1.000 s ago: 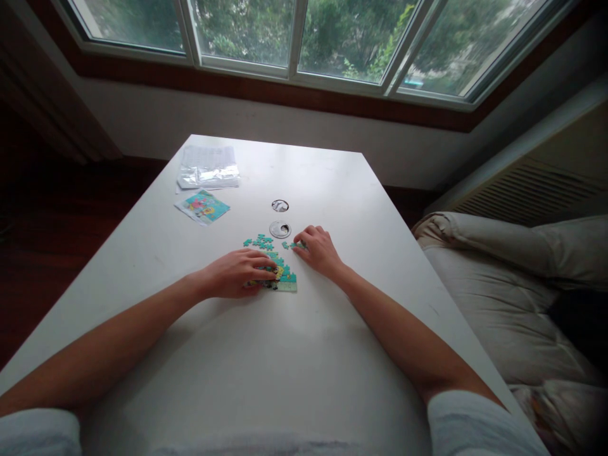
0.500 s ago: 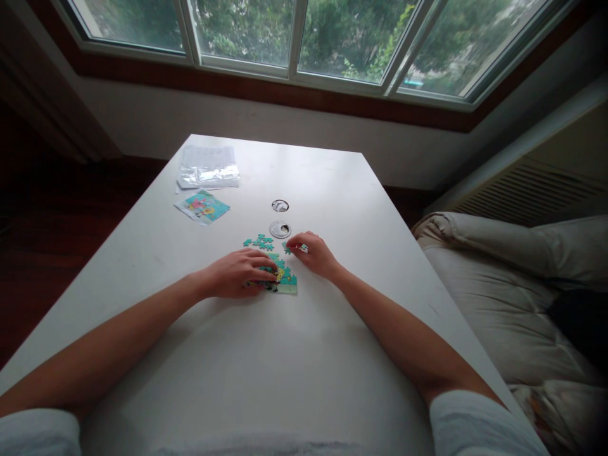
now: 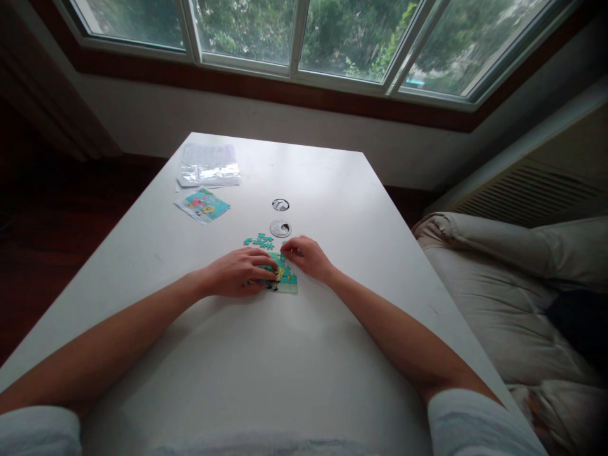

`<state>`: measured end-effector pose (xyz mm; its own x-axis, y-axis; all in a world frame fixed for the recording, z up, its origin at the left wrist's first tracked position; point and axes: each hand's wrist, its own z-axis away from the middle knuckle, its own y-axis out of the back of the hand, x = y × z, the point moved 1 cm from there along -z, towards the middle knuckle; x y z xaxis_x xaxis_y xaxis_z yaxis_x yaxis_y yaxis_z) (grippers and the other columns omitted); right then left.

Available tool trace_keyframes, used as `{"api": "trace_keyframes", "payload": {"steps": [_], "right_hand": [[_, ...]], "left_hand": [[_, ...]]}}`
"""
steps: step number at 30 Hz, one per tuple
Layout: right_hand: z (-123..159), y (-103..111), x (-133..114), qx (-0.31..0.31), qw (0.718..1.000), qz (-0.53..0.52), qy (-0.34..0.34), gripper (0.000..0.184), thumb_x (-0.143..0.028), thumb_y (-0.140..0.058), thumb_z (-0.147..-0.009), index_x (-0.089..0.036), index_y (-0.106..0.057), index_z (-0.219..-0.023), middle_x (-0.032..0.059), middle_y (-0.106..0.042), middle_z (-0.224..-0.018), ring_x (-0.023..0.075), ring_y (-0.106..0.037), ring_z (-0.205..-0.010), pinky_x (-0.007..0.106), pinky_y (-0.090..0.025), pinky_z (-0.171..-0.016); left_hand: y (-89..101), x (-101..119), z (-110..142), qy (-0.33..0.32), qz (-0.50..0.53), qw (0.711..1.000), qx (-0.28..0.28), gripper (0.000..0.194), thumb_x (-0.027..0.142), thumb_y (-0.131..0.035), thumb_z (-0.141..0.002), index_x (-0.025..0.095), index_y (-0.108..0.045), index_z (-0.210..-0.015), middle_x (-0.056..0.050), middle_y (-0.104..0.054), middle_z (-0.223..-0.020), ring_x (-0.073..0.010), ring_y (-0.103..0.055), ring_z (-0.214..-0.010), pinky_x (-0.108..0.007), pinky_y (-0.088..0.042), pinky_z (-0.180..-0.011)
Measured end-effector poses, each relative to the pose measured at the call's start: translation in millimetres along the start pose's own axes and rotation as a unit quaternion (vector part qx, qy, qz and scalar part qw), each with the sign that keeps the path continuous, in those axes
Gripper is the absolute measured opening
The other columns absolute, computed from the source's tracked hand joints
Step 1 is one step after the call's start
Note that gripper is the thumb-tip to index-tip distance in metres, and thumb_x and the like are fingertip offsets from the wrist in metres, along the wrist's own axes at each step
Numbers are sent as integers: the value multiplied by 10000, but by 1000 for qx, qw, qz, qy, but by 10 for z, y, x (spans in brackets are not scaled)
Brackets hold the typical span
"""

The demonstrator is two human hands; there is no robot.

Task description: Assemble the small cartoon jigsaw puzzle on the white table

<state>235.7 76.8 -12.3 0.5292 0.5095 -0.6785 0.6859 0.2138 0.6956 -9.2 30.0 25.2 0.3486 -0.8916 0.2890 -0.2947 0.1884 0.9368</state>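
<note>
A partly joined jigsaw puzzle (image 3: 287, 282) in green, with a yellow figure, lies on the white table in front of me. My left hand (image 3: 237, 272) rests over its left side, fingers apart and touching it, and covers much of that half. At the upper right edge of the puzzle, my right hand (image 3: 308, 256) has thumb and fingers pinched on a small green puzzle piece (image 3: 284, 249), mostly hidden by the fingertips. Several loose green puzzle pieces (image 3: 261, 240) lie just beyond the puzzle.
Two round cut-outs (image 3: 280, 228) sit in the tabletop behind the pieces. Farther left are a picture sheet (image 3: 205, 206) with a colourful cartoon print and a clear plastic bag (image 3: 209, 166) with paper. A beige sofa (image 3: 475, 278) stands right of the table (image 3: 285, 380).
My right hand has moved slightly left and toward me, bringing the puzzle piece from beside the loose pieces to the puzzle's upper edge. My left hand has stayed in place.
</note>
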Motion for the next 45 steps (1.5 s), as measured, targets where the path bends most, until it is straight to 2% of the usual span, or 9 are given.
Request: {"api": "trace_keyframes", "payload": {"steps": [10,17,30,33,37,41,45], "right_hand": [[12,-78,-17,17,993,98,62,91,-167,-647,-928,-232,-711,-921,33,-703,-913,207,-553,-927,332,-419,-884],[21,-95,-46,12,989,136,50,94,-170,-630,-929,-223,-700,-898,54,-669,-923,220,-529,-926,338,-418,-866],[27,-86,-9,20,988,139,65,56,-205,-671,-924,-233,-718,-910,45,-678,-918,218,-537,-945,348,-397,-885],[12,-20,64,59,989,118,66,77,-205,-644,-946,-230,-715,-929,33,-690,-898,208,-547,-916,344,-397,-882],[-15,157,206,117,987,110,30,97,-173,-624,-935,-219,-709,-924,28,-698,-877,204,-562,-877,347,-402,-874],[-38,331,356,151,981,120,-16,109,-177,-610,-924,-211,-712,-909,32,-700,-854,210,-565,-841,357,-410,-869],[-52,418,467,166,977,127,-35,109,-174,-613,-910,-206,-717,-903,34,-704,-846,209,-568,-828,348,-417,-847]], "left_hand": [[5,1,-15,-2,6,1000,5,370,242,-658,-893,301,-699,-1256,-53,-678,-1328,-272,-581,-1275,-431,-441,-1127],[9,8,-13,2,6,1000,-4,365,236,-641,-903,289,-694,-1260,-56,-667,-1347,-278,-572,-1271,-437,-433,-1124],[-7,-10,-6,-4,2,1000,-3,375,244,-641,-905,289,-689,-1274,-55,-665,-1350,-281,-569,-1270,-436,-431,-1125],[1,-23,5,-5,2,1000,-3,360,238,-633,-911,290,-694,-1263,-52,-669,-1341,-274,-576,-1258,-433,-431,-1128],[36,-37,18,7,5,1000,-8,324,257,-613,-939,298,-700,-1248,-45,-681,-1312,-260,-591,-1232,-404,-456,-1095],[61,-44,23,15,4,1000,-13,319,253,-609,-941,299,-701,-1243,-42,-687,-1297,-255,-600,-1213,-395,-463,-1085],[68,-46,27,19,3,1000,-15,316,240,-619,-927,296,-704,-1226,-39,-686,-1298,-257,-599,-1221,-398,-459,-1095]]}}
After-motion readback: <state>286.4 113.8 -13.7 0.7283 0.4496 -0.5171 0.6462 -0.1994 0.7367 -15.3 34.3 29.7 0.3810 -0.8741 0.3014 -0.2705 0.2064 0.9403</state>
